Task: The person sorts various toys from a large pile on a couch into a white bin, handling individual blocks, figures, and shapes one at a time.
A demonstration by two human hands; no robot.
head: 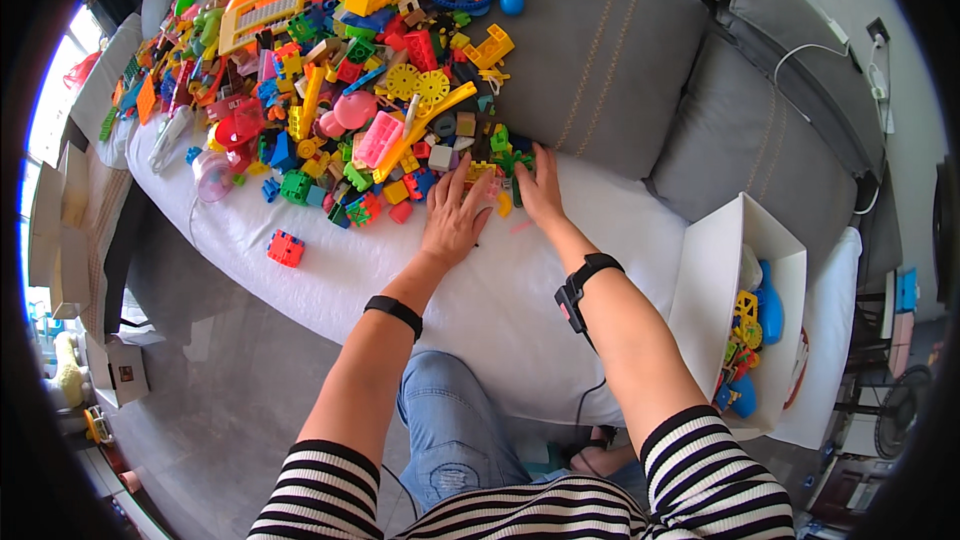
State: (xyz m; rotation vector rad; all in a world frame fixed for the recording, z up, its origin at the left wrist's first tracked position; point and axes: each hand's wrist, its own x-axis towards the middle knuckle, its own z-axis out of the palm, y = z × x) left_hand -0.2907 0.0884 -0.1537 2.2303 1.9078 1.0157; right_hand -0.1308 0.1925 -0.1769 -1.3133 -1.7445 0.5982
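A big heap of plastic toys and building blocks covers the sofa seat in front of me. My left hand [454, 217] lies at the heap's near edge, fingers spread, its fingertips among small blocks beside a grey cube [441, 158]. Just right of it, my right hand [541, 186] touches the heap's right edge, its fingertips by a green toy piece [510, 161]. What its fingertips do is partly hidden. A yellow curved piece [504, 203] lies between the hands. Apart from the heap, a red and blue block cube [286, 248] rests on the white cover.
A white box [709, 300] holding yellow, red and blue toys stands on the sofa at the right. Grey back cushions [592, 52] rise behind the seat. A white cable [799, 49] hangs over the cushions. The grey floor [217, 390] is at the left.
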